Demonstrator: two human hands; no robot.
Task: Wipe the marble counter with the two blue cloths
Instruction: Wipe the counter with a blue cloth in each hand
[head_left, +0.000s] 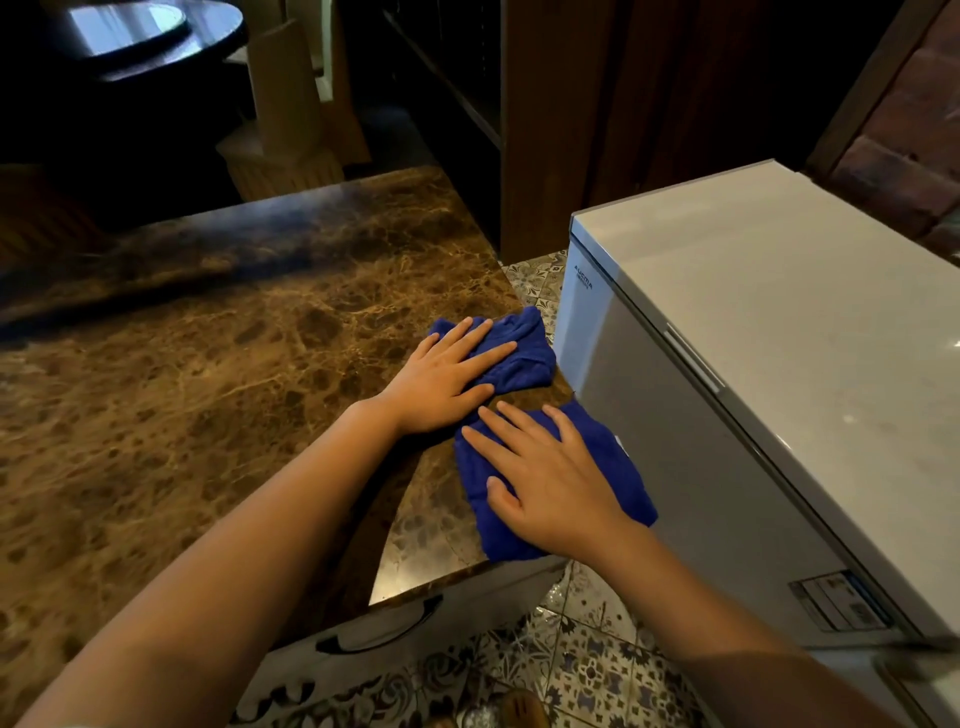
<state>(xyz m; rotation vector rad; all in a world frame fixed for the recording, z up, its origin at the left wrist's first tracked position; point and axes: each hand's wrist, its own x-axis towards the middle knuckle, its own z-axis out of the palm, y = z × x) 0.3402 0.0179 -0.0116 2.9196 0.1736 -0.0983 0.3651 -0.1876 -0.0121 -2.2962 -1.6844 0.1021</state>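
Blue cloths (524, 353) under left hand (447, 379) and right hand (550, 478), both flat, fingers spread.

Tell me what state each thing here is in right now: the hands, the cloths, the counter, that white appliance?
Left hand: flat, fingers spread, pressing the far cloth.
Right hand: flat, pressing the near cloth.
Far blue terry cloth: bunched, at the counter's right edge.
Near blue terry cloth: spread flatter, at the counter's near right corner.
Brown veined marble counter: glossy, otherwise bare.
White chest freezer: lid closed.
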